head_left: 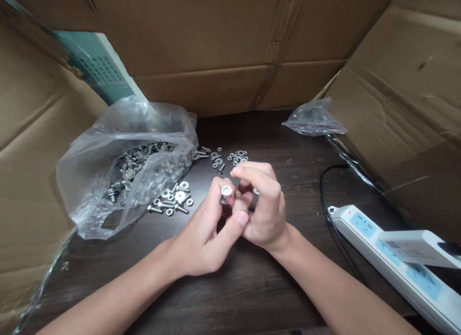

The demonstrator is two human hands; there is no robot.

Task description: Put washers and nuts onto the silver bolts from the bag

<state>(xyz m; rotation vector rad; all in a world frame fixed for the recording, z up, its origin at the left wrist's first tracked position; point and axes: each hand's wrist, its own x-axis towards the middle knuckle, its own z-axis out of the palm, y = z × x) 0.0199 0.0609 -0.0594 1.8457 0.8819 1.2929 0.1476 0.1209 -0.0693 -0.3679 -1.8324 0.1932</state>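
My left hand is closed around a silvery bolt, whose round end faces me between the fingers; its shank is mostly hidden. Pressed against it, my right hand has its fingers curled, and what they grip, if anything, is out of sight. Just behind the right fingers shows a bit of a washer. Left of my hands lie loose bolts, nuts and washers. Beyond my hands, more nuts and washers are scattered on the dark table.
A clear plastic bag full of fasteners lies open at the left. A small plastic bag rests at the back right. At the right are a white power strip, a plugged-in adapter and a black cable. Cardboard walls surround the table.
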